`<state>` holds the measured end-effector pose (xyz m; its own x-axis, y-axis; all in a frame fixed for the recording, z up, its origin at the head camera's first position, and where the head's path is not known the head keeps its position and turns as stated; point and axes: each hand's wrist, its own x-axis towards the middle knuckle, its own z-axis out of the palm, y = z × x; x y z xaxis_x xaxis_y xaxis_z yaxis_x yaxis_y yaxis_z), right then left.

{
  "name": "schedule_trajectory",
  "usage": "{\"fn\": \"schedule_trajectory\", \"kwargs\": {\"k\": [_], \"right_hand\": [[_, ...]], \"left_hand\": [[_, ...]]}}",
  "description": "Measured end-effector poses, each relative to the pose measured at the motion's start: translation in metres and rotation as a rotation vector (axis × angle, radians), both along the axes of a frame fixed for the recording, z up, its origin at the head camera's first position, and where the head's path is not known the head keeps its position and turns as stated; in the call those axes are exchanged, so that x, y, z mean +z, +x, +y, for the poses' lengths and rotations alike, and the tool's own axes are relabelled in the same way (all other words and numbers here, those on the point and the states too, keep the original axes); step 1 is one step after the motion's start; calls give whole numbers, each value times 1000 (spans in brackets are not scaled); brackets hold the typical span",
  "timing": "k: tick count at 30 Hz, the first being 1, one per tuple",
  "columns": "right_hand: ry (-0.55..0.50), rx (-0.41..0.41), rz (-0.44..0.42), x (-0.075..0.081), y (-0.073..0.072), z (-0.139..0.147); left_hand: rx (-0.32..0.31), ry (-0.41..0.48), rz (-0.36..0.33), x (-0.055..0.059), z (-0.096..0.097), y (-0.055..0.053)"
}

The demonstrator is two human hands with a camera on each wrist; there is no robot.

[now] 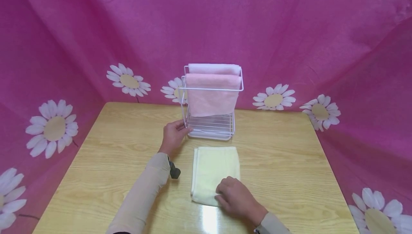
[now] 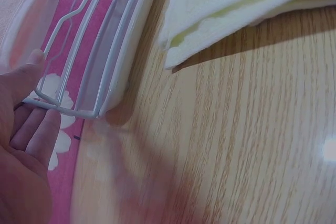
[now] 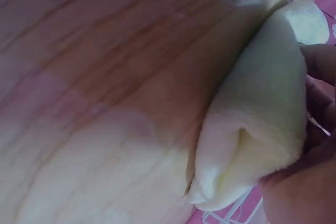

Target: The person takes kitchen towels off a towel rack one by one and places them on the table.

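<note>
A white wire rack (image 1: 210,131) with a tray base stands toward the back of the table. Over its upper bars hang a pink towel (image 1: 212,96) and a white towel (image 1: 214,69). My left hand (image 1: 173,133) holds the rack's lower left side, thumb and fingers round the wires (image 2: 65,111). In front of the rack lies a folded pale yellow towel (image 1: 215,169). My right hand (image 1: 236,196) is at its near right part, fingers bent and gripping the cloth (image 3: 257,103). The hand hides that corner in the head view, and the fingertips are partly hidden in the right wrist view.
The wooden table (image 1: 128,148) has its back edge against a magenta cloth (image 1: 212,23) printed with large white daisies. The cloth also rises along both sides. Light glares off the table near the front edge.
</note>
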<state>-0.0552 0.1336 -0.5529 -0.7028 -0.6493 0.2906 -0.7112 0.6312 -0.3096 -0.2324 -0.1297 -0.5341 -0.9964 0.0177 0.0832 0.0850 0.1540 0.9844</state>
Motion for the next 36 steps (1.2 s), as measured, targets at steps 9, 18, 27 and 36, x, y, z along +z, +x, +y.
{"fn": "schedule_trajectory", "kwargs": {"k": [9, 18, 27, 36], "right_hand": [[67, 14, 16, 2, 0, -3], [-17, -10, -87, 7, -2, -3], [-89, -22, -190, 24, -15, -3], [-181, -28, -163, 53, -38, -6]], "left_hand": [[0, -3, 5, 1, 0, 1], [2, 5, -3, 0, -1, 0], [10, -21, 7, -1, -1, 1], [6, -36, 12, -1, -1, 1]]}}
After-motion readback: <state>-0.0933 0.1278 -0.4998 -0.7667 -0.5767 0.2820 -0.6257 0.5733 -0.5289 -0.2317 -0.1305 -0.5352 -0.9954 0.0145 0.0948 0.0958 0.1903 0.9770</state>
